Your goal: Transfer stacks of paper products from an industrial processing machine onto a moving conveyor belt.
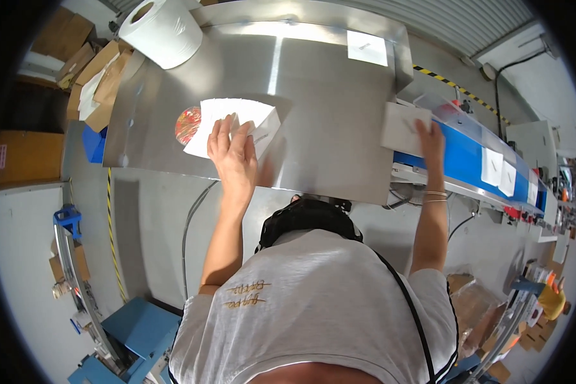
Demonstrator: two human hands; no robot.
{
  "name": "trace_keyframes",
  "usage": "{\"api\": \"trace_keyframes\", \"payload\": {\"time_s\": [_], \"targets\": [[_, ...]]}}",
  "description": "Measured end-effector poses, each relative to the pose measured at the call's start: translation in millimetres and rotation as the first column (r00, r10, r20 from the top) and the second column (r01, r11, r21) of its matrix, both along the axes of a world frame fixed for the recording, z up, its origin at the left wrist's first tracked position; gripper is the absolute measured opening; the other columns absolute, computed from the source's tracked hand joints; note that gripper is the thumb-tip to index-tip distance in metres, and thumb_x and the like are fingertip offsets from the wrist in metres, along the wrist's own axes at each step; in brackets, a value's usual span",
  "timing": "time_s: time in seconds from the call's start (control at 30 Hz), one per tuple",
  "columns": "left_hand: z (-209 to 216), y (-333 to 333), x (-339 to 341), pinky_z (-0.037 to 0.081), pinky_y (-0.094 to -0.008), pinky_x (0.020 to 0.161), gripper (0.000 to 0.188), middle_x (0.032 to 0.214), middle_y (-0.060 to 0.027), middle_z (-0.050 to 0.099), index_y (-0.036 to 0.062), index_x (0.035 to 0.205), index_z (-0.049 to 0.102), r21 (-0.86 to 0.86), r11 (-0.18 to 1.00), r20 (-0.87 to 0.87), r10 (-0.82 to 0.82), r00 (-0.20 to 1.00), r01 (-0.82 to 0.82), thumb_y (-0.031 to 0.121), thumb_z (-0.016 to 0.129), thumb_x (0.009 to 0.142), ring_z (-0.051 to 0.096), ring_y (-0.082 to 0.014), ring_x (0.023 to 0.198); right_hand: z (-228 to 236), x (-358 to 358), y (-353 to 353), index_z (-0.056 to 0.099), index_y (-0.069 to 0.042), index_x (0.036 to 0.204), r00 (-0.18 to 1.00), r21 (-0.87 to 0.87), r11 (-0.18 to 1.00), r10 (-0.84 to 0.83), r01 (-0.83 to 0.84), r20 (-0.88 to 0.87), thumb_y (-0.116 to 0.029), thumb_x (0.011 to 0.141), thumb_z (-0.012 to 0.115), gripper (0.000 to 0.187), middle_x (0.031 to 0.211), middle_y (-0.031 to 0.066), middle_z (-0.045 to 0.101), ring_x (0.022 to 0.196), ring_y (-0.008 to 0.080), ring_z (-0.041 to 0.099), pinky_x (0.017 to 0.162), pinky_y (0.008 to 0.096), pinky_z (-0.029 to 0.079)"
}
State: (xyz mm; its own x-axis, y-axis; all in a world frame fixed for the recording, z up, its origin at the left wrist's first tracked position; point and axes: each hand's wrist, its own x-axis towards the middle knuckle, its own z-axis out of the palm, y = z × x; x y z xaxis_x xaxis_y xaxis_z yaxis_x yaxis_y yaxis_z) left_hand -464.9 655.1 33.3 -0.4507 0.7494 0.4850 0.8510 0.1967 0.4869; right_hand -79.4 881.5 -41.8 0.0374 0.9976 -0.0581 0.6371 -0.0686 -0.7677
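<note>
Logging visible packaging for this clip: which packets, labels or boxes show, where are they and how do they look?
White packets: stack under left hand on steel table; flat.
Round packet: left of stack; red patterned.
White packet: under right hand at belt start; rectangular.
Two white packets: on blue conveyor.
White label: table's far right; square.
Cardboard boxes: beyond table's left; brown.

Both arms outstretched; left hand (232,153) flat, right hand (430,142) flat, fingers extended.
</note>
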Motion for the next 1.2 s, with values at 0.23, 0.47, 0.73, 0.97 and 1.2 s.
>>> {"api": "trace_keyframes", "payload": {"time_s": [0.23, 0.47, 0.73, 0.97, 1.2], "targets": [[0, -1, -1, 0.016, -0.0545, 0.111, 0.023, 0.135, -0.0142, 0.049, 0.0116, 0.095, 0.069, -0.034, 0.999, -0.021, -0.031, 0.999, 0.030, 0.000, 0.063, 0.076, 0.035, -0.0382, 0.133, 37, -98, -27, 0.057, -0.010, 0.124, 0.889, 0.281, 0.859, 0.342, -0.427, 0.304, -0.024, 0.079, 0.074, 0.050, 0.121, 0.0136, 0.059, 0.113, 0.0275, 0.056, 0.095, 0.0381, 0.045], [9, 2, 2, 0.009, -0.0577, 0.111, 0.026, 0.142, -0.0137, 0.043, 0.0139, 0.101, 0.067, -0.088, 0.989, 0.002, -0.116, 0.993, 0.116, 0.007, 0.066, 0.076, 0.026, -0.0387, 0.139, 38, -256, -60, 0.057, -0.015, 0.120, 0.363, 0.174, 0.357, 0.932, -0.918, 0.001, -0.017, 0.080, 0.071, 0.043, 0.141, 0.0101, 0.039, 0.124, 0.0268, 0.045, 0.093, 0.0341, 0.047], [3, 0, -12, 0.021, -0.0513, 0.109, 0.031, 0.135, -0.0136, 0.049, 0.0102, 0.114, 0.065, -0.086, 0.996, -0.042, 0.031, 0.999, -0.035, 0.006, 0.064, 0.083, 0.036, -0.0347, 0.133, -5, -134, -49, 0.058, -0.001, 0.103, 0.756, 0.031, 0.900, 0.384, -0.435, -0.530, -0.023, 0.092, 0.064, 0.026, 0.083, -0.0015, 0.057, 0.077, 0.0088, 0.052, 0.069, 0.0255, 0.045], [1, 5, -11, 0.020, -0.0520, 0.109, 0.028, 0.131, -0.0129, 0.052, 0.0105, 0.103, 0.068, -0.012, 0.999, 0.004, 0.041, 0.999, -0.041, -0.001, 0.063, 0.078, 0.038, -0.0353, 0.131, 11, -15, -11, 0.059, -0.001, 0.112, 0.861, 0.304, 0.952, -0.186, 0.039, 0.473, -0.032, 0.083, 0.069, 0.043, 0.106, 0.0184, 0.064, 0.097, 0.0348, 0.060, 0.082, 0.0406, 0.047], [2, -2, -12, 0.010, -0.0569, 0.111, 0.031, 0.141, -0.0136, 0.045, 0.0171, 0.099, 0.069, -0.110, 0.994, 0.021, -0.018, 1.000, 0.021, -0.001, 0.065, 0.074, 0.029, -0.0369, 0.138, 53, -204, -60, 0.053, -0.016, 0.130, 0.546, 0.164, 0.572, 0.818, -0.804, -0.180, -0.017, 0.078, 0.075, 0.057, 0.132, 0.0102, 0.051, 0.119, 0.0267, 0.052, 0.093, 0.0376, 0.048]]}}
